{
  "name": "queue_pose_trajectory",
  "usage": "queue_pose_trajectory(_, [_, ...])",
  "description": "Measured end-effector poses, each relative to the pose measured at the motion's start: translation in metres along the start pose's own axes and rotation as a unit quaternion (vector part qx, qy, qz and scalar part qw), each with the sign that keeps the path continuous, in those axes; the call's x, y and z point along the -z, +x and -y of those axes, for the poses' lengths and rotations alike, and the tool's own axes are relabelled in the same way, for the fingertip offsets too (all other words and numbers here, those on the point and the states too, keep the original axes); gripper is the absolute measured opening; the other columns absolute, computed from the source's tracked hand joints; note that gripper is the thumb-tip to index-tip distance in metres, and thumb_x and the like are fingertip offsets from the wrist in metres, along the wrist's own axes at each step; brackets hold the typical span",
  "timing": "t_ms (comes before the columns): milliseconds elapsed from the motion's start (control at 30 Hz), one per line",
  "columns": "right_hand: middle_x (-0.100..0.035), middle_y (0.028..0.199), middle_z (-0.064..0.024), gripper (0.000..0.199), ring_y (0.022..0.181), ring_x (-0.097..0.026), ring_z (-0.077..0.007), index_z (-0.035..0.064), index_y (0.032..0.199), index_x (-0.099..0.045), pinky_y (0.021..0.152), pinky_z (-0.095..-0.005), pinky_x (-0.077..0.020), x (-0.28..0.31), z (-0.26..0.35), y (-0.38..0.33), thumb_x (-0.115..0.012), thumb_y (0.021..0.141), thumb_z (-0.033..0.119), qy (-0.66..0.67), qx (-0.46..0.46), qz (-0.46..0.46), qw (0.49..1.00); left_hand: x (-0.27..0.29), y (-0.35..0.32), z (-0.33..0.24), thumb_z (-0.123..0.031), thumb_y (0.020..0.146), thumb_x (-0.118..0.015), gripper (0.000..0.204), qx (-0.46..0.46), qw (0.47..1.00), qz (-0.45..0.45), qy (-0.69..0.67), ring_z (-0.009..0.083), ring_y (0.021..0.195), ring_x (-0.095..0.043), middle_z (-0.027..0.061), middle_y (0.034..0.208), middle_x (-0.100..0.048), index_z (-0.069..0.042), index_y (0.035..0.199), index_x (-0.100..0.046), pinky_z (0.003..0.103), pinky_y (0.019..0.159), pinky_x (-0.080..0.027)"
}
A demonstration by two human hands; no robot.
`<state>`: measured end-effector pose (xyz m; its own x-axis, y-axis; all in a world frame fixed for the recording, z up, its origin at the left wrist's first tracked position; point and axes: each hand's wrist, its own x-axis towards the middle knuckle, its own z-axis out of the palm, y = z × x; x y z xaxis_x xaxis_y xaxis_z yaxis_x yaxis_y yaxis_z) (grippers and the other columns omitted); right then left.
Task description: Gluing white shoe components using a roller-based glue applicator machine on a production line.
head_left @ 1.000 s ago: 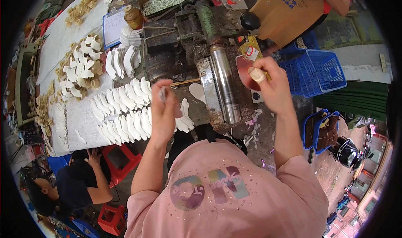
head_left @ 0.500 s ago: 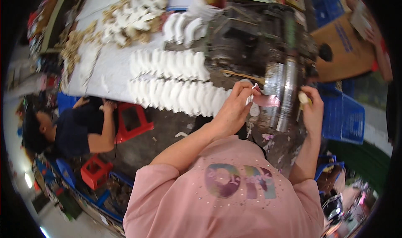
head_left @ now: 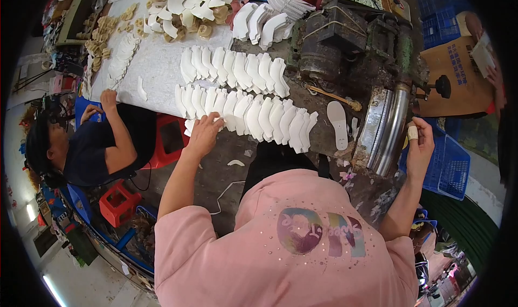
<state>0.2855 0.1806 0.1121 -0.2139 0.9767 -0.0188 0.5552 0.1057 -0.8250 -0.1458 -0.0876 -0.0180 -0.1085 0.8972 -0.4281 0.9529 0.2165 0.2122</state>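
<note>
My left hand (head_left: 205, 134) reaches over the near row of white curved pieces (head_left: 264, 119), at its left end. Its fingers are stretched out and touch the pieces; no piece is lifted in them. A second row of such pieces (head_left: 232, 69) lies just beyond. On the right, my right hand (head_left: 422, 147) hangs beside the shiny metal roller (head_left: 393, 129) of a dark machine (head_left: 340, 42), fingers loosely bent and apart, with a beige wrap (head_left: 413, 132) on one digit. I see nothing held in it. Between the rows and the roller lies a white sole-shaped piece (head_left: 338, 126).
Stacked white pieces (head_left: 261, 23) lie past the rows, near a heap of white and tan pieces (head_left: 186, 10). A wooden-handled tool (head_left: 334, 95) lies before the machine. A blue crate (head_left: 445, 161) stands right. At left, a co-worker (head_left: 97, 145) sits near red stools (head_left: 120, 203).
My left hand has moved from the roller leftward to the near row's left end. The pink strip and small white piece seen at it before are out of sight. My right hand stays by the roller.
</note>
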Motion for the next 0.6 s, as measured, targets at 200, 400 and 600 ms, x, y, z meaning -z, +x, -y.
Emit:
queue_pose_trajectory(200, [-0.059,0.095,-0.0030,0.021,0.089,-0.056,-0.0098,0.0019,0.109,-0.056,0.079,-0.0222,-0.0429,-0.004,0.022,-0.005,-0.052,0.088,-0.001,0.030,0.028,-0.021,0.999,0.052,0.009,-0.022,0.004,0.081,-0.048,0.040,0.091,0.965,-0.079,-0.235,0.0292,0.104,-0.047,0.0160,0.106,-0.047,-0.008,0.119,-0.050,0.039,0.090,-0.038])
queue_pose_trajectory(400, [-0.058,0.086,-0.0070,0.022,0.078,-0.057,-0.0159,0.0020,0.099,-0.058,0.072,-0.0283,-0.0462,-0.055,0.086,-0.028,-0.055,0.078,-0.006,0.077,0.144,0.112,0.980,0.113,0.033,-0.122,-0.008,0.092,-0.047,0.027,-0.056,0.695,-0.093,-0.711,0.0110,0.094,-0.047,0.0067,0.117,-0.049,-0.005,0.118,-0.053,0.027,0.084,-0.042])
queue_pose_trajectory(600, [-0.053,0.104,-0.0127,0.026,0.097,-0.047,-0.0307,0.0025,0.102,-0.059,0.083,-0.0402,-0.0393,-0.112,0.103,-0.048,-0.065,0.076,0.004,-0.002,0.280,0.031,0.959,0.123,0.060,-0.227,-0.019,0.096,-0.044,0.027,-0.253,0.617,-0.146,-0.731,0.0140,0.107,-0.046,0.0100,0.122,-0.045,-0.003,0.116,-0.054,0.029,0.088,-0.040])
